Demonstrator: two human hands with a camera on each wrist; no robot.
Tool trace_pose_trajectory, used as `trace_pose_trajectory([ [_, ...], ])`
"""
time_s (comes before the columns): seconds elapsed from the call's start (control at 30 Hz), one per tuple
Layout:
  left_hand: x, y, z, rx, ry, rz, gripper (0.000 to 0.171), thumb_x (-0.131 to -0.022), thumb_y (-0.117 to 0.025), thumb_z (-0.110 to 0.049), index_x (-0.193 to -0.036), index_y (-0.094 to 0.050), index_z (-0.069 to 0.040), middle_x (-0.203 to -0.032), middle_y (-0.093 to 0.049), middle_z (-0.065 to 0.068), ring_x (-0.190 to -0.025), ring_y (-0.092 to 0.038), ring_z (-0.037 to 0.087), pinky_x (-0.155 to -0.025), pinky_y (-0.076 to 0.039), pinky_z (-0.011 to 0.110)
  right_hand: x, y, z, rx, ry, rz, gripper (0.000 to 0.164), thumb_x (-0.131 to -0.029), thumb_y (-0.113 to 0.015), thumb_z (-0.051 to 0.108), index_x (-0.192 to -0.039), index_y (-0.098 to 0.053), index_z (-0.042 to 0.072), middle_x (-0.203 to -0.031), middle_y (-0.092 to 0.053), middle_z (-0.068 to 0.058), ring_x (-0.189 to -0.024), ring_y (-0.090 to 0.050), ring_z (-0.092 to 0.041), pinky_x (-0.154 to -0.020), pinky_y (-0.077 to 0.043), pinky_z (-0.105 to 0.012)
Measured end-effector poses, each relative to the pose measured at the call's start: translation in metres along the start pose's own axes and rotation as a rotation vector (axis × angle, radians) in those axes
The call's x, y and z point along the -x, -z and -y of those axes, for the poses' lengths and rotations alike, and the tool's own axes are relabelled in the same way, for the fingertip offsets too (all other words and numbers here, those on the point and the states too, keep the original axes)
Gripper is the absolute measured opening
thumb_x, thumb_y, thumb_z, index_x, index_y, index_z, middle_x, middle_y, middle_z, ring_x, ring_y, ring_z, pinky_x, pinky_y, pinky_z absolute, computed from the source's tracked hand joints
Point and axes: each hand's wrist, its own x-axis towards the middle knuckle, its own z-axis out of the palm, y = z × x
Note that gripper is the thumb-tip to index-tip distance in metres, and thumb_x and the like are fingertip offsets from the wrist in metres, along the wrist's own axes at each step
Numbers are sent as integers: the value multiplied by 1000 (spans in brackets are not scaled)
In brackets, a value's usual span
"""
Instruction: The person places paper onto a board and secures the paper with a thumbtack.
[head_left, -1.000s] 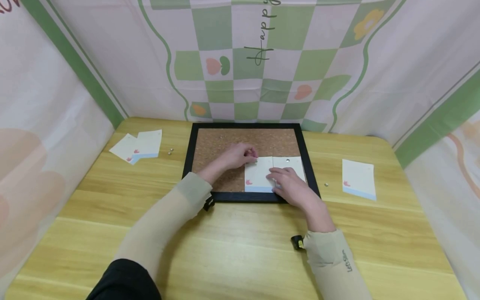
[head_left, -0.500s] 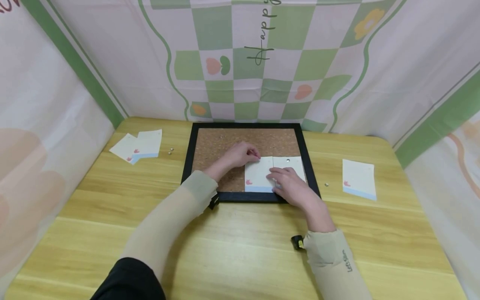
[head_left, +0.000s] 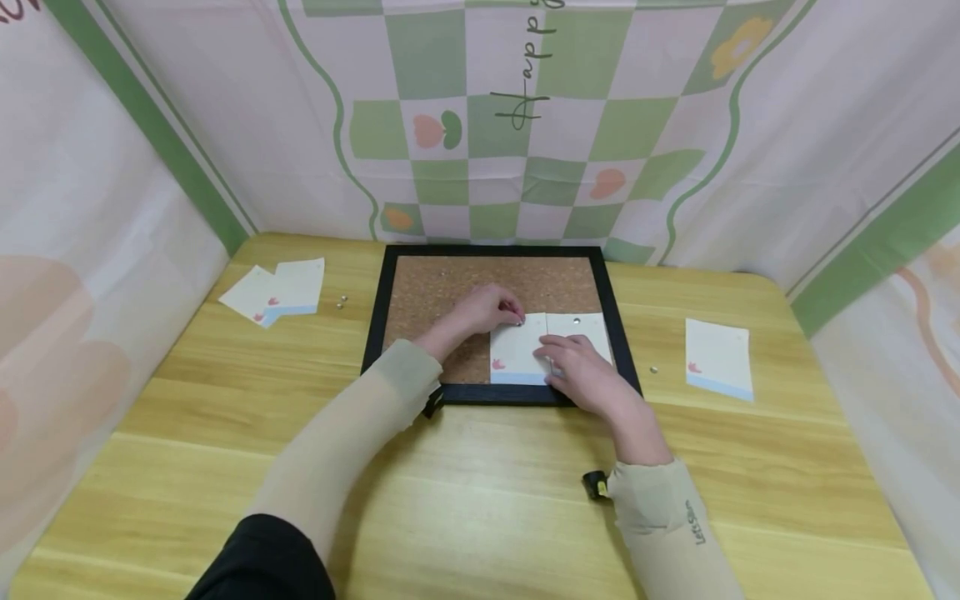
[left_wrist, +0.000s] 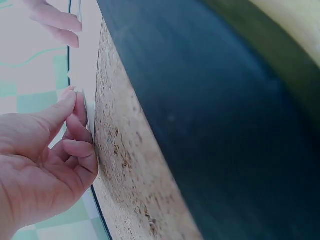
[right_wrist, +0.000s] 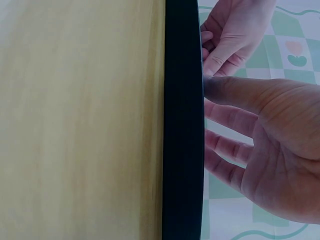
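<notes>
A cork board (head_left: 420, 287) in a black frame lies on the table. Two white note sheets with a blue bottom strip lie side by side on its lower right, the left sheet (head_left: 513, 354) and the right sheet (head_left: 600, 335). A small silver thumbtack (head_left: 577, 321) sits near the top of the right sheet. My left hand (head_left: 483, 310) pinches another silver thumbtack (head_left: 520, 322) at the left sheet's top edge; the left wrist view shows its thumb and index finger (left_wrist: 74, 95) together. My right hand (head_left: 581, 371) rests on both sheets, fingers spread out.
Two overlapping note sheets (head_left: 298, 287) lie on the table's left, with two loose thumbtacks (head_left: 342, 302) beside them. Another sheet (head_left: 717, 358) and a single thumbtack (head_left: 653, 369) are on the right. A patterned curtain (head_left: 495, 125) hangs right behind the board.
My left hand has shifted slightly right along the left sheet's top edge, still pinching the thumbtack. The right hand has stayed in place.
</notes>
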Motion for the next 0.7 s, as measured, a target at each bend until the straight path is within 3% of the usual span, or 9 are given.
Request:
trace_pose_trajectory([
  [0.33,-3,0,-5,-6,60,8,16,-96,-67,-25,-106,-77,-18,-114,-74,0,-111,-63,18,-102,-47,35,0,0,1,-2,8,-14,36,-93,-68,7,-129,-64,2,-145,-53,-22,-130,-48,-45,-107,-44,-56],
  [0.7,-7,2,-8,-48,82,28,17,-96,-67,-27,-107,-77,-18,-117,-73,-1,-105,-63,16,-94,-49,31,-1,0,1,-6,-15,1,38,-93,-69,8,-130,-63,2,-147,-52,-21,-131,-47,-44,-108,-44,-55],
])
